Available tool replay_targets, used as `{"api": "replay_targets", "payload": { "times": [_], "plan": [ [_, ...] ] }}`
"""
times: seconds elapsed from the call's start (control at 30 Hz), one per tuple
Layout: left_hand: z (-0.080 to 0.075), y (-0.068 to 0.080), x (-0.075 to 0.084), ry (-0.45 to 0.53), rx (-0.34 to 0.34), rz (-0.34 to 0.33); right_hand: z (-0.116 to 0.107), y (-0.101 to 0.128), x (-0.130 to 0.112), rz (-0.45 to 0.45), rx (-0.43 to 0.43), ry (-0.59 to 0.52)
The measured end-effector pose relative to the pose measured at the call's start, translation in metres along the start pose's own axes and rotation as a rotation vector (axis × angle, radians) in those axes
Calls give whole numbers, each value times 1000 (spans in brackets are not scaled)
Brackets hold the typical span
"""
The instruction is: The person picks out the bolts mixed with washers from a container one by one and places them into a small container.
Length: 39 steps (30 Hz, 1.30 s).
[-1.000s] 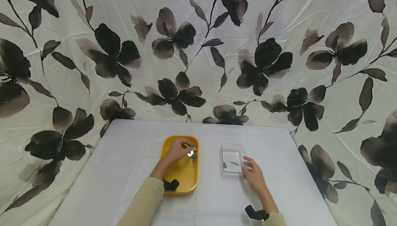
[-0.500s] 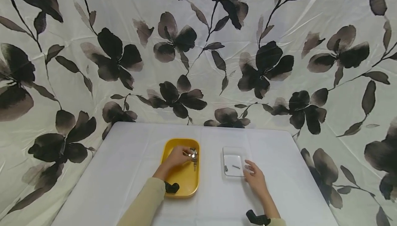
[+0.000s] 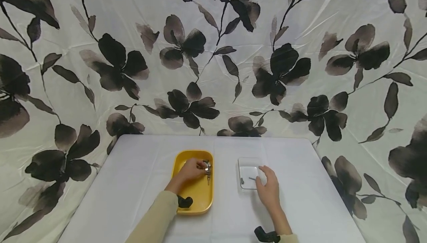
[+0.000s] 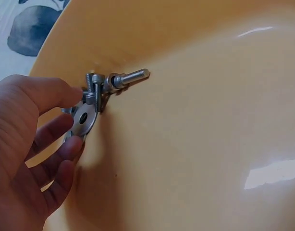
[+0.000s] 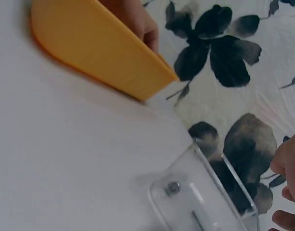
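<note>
The left grip (image 4: 15, 137) curls at a metal washer (image 4: 91, 121) and bolts (image 4: 98, 94); a yellow tray (image 4: 195, 134) lies beneath.

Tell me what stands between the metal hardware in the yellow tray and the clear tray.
The right wall of the yellow tray and the left wall of the clear tray; between them, just white tabletop. The right hand is at the clear tray's right side, outside that path.

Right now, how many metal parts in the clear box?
2 visible: short part inside the box, left side; thin part nearer its middle. The right hand may hide more.
</note>
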<state>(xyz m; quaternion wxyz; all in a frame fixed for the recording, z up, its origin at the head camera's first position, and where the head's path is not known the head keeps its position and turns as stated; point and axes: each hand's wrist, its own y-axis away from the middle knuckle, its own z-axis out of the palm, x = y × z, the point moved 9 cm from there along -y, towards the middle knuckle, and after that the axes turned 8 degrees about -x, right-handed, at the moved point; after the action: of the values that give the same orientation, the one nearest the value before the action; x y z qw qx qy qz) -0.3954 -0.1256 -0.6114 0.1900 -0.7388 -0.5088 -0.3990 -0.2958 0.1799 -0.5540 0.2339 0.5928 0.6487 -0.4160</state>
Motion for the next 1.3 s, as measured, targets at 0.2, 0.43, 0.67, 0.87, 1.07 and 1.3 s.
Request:
{"api": "replay_targets", "payload": {
  "times": [0.2,0.43,0.67,0.87,1.07,1.3],
  "plan": [
    [0,1,-4,18,-6,-8,23,2,-46,-154,-19,22],
    [-2,0,-5,24,2,-16,61,5,-80,-223,-108,-7],
    [-2,1,-1,30,1,-18,97,14,-85,-151,-239,-103],
    [-4,2,1,28,19,-6,125,23,-81,-110,-344,-171],
    [-5,2,1,25,33,7,135,31,-77,-72,-350,-224],
    [-3,0,0,23,33,20,145,39,-71,-19,-383,-257]
  ]
}}
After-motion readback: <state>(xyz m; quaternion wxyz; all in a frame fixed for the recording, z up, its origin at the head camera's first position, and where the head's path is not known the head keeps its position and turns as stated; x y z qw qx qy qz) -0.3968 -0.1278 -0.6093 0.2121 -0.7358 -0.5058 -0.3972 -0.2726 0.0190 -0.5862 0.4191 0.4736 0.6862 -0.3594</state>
